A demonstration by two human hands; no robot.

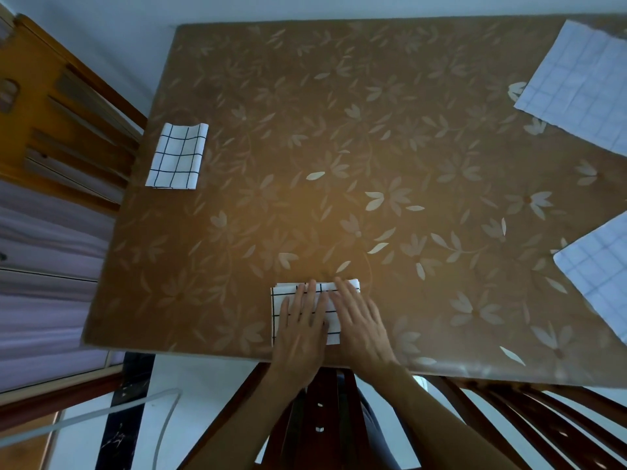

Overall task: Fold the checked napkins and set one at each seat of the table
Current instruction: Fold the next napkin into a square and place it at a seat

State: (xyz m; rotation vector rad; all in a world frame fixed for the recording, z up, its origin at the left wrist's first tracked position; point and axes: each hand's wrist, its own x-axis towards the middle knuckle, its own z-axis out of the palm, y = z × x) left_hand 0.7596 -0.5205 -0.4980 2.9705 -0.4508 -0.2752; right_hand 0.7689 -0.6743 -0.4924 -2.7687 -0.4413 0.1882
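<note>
— Where do we stand with the napkins?

— We have both hands flat on a folded napkin (281,300) at the near edge of the table (373,130), just above the chair (325,401) in front of us. Our left hand (302,330) lies on its middle and our right hand (359,320) on its right part, fingers stretched out and pressing down; neither grip pinches anything. It looks folded, so we judge this seat is nearly done.

— And the other seats?

— One folded napkin at the left edge (178,156) already sits by the wooden chair on the left (68,106). Two cloths on the right, the far one (580,86) and the nearer one (600,276), lie large and flat, seemingly still unfolded, both partly cut off by the frame.

— So the count?

— We count four checked napkins: two folded, two seemingly still to fold. We see two chairs clearly, plus dark slats at the lower right (543,418) that may be a third. Roughly half remains, we judge.
</note>
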